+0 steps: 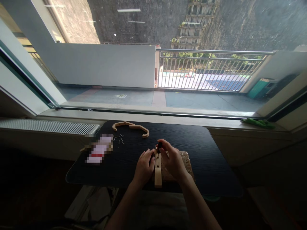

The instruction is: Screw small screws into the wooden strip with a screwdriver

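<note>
My right hand (174,159) is closed round the dark handle of a screwdriver (160,145), held upright. Its shaft points down at a hole in a flat, pale wooden strip (158,180). Another dark hole shows nearer to me in the same strip. My left hand (144,164) lies palm down along the strip's left side, fingers stretched forward, fingertips and thumb against its edge. Under the strip and my right hand is a brown block wrapped in shiny tape or film (186,158); my hand covers part of it.
Two curved wooden hooks (123,124) lie at the back of the black table (201,140). Several small screws (119,139) lie left of them, near a blurred pinkish packet (99,148). Behind the table are a window sill (168,118), a radiator (48,126) and a green cloth (259,123).
</note>
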`<state>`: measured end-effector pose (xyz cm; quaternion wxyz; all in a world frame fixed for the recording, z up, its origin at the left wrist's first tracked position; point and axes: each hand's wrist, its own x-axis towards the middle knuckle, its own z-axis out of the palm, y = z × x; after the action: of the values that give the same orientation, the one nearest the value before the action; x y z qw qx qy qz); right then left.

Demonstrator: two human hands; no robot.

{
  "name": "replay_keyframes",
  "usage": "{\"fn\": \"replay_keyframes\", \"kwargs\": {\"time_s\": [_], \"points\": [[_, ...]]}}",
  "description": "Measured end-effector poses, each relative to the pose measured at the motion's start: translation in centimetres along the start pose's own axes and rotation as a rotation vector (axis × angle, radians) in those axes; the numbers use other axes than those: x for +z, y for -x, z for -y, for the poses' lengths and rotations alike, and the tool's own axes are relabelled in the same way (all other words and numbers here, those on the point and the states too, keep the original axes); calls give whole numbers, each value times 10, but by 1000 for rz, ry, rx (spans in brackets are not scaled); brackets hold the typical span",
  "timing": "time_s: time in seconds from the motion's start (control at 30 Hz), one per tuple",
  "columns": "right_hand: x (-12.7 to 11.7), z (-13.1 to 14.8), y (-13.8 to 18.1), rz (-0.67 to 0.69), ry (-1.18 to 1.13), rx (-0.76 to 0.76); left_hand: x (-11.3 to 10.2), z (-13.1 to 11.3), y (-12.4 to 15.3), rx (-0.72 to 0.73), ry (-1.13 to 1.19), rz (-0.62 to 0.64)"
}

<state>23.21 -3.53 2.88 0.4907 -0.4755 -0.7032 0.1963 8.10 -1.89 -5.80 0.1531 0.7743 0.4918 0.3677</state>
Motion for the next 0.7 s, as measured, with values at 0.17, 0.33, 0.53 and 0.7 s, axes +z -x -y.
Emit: {"fn": "replay_keyframes", "kwargs": {"time_s": [0.17,0.33,0.53,0.7], "points": [[3,-1,6,-68,61,17,-2,-2,0,-10,-6,22],[8,-6,10,-128,96,20,-4,-3,-1,-24,4,48],[6,-10,8,-89,65,0,-4,-2,0,-15,4,35],[-4,-5,4,3,101,-155,-2,0,0,-6,1,26]]}}
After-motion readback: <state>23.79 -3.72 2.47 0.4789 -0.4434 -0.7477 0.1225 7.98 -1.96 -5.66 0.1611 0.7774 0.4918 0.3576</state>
